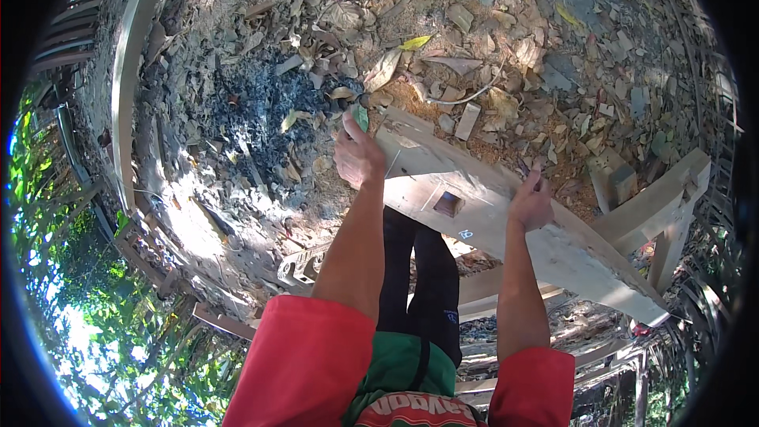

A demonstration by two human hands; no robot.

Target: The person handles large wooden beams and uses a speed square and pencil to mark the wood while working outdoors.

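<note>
A thick, pale wooden beam [506,225] runs slantwise before my legs, from the middle toward the lower right. A square hole [448,203] is cut in its lit face, with a drawn line and a small blue mark nearby. My left hand [360,156] is at the beam's left end, fingers curled against it and one digit pointing up; its grip is partly hidden. Above the beam's upper edge, my right hand [531,202] is closed in a pinch. A small dark tip shows at its fingers, too little to name.
Dry leaves [466,20] and wood chips cover the ground, with sawdust beyond the beam. A blackened ash patch [265,115] lies left. A long timber [126,79] curves along the left side. A wooden support [660,202] stands at right. A pale slotted piece [302,266] lies near my left forearm.
</note>
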